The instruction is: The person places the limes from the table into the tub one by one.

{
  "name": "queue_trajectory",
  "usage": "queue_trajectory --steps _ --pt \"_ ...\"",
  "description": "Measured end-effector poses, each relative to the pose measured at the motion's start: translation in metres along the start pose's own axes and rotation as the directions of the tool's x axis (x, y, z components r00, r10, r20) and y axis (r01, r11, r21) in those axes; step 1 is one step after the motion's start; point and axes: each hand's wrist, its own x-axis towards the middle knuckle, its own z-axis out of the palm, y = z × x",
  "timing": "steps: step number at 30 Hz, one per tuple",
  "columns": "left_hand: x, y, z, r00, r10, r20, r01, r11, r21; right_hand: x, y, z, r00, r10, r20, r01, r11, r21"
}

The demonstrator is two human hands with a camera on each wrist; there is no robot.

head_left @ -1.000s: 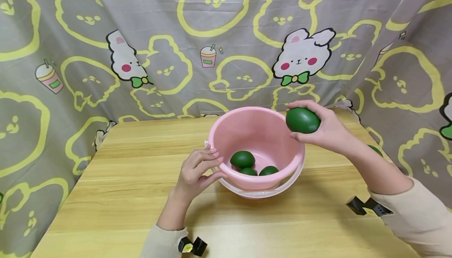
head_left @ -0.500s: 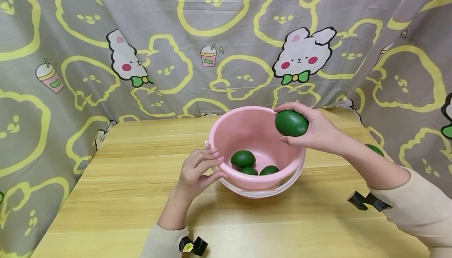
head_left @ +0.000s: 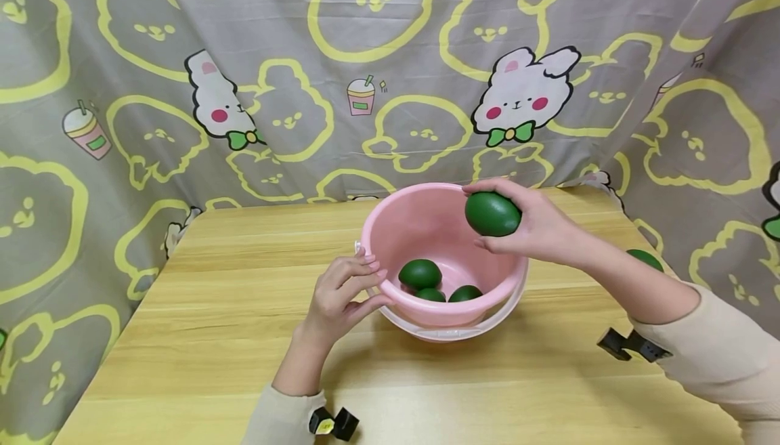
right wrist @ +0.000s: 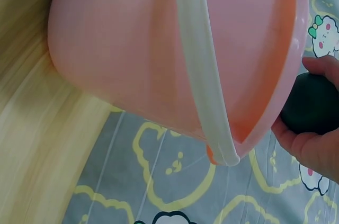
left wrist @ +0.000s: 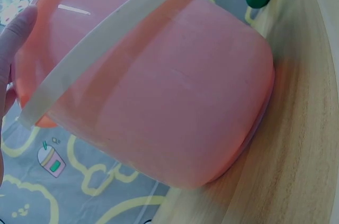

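A pink bucket (head_left: pixel 451 309) stands upright on the table, its white handle (head_left: pixel 447 333) hanging down at the front. My left hand (head_left: pixel 338 292) grips the left side of its rim, fingertips on top and thumb lower down. Several smooth, dark green avocados (head_left: pixel 420 273) lie at the bottom inside. Above the right part of the opening, my right hand (head_left: pixel 539 225) holds another avocado (head_left: pixel 492 213) between thumb and fingers. The right wrist view shows this held avocado (right wrist: pixel 311 103) beyond the rim, dark in shadow. From the left wrist the bucket's wall (left wrist: pixel 175 86) fills most of the picture.
One more avocado (head_left: pixel 644 259) lies on the wooden table (head_left: pixel 201 309) near its right edge, partly behind the right forearm. A grey curtain (head_left: pixel 274 25) with yellow cartoon outlines hangs behind the table and along both sides.
My right hand has moved left with its avocado, from beside the bucket's right rim to over the opening. The left hand and the bucket have stayed in place.
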Motion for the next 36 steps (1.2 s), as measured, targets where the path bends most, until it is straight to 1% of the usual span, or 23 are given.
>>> queue_trajectory --steps 3,6,10,13,14,17,26,30,36 --pt "0.000 0.000 0.000 1.000 0.003 0.003 -0.003 1.000 0.002 0.001 0.000 0.001 1.000 0.012 -0.004 -0.012 1.000 -0.007" --pt "0.000 -0.001 0.000 1.000 0.007 0.006 -0.007 1.000 0.010 0.002 0.000 0.003 1.000 -0.002 -0.005 0.002 1.000 -0.016" --pt "0.000 0.000 0.000 1.000 0.009 0.007 -0.009 1.000 0.013 0.001 0.001 0.003 1.000 -0.019 -0.008 0.019 0.999 0.045" --pt "0.001 0.000 0.000 1.000 0.009 0.004 -0.009 1.000 0.008 -0.002 0.002 0.001 1.000 -0.006 -0.026 0.009 0.995 0.102" --pt "0.001 0.000 0.000 1.000 0.008 0.003 -0.008 1.000 0.006 -0.003 0.002 0.000 0.999 0.002 -0.037 0.002 0.994 0.105" --pt "0.001 0.000 0.001 1.000 0.004 0.001 -0.004 1.000 0.004 -0.004 0.003 -0.003 0.998 0.004 -0.061 0.002 0.994 0.105" --pt "0.000 0.000 0.001 1.000 -0.012 0.000 0.012 1.000 0.000 -0.008 0.003 -0.009 0.992 -0.027 -0.123 0.037 0.996 0.086" --pt "0.000 0.001 0.001 1.000 -0.015 0.000 0.015 1.000 -0.001 -0.010 0.004 -0.011 0.989 -0.026 -0.147 0.041 0.994 0.099" --pt "0.001 0.001 0.001 1.000 -0.015 0.001 0.015 1.000 0.000 -0.014 0.006 -0.017 0.980 -0.042 -0.193 0.062 0.993 0.098"
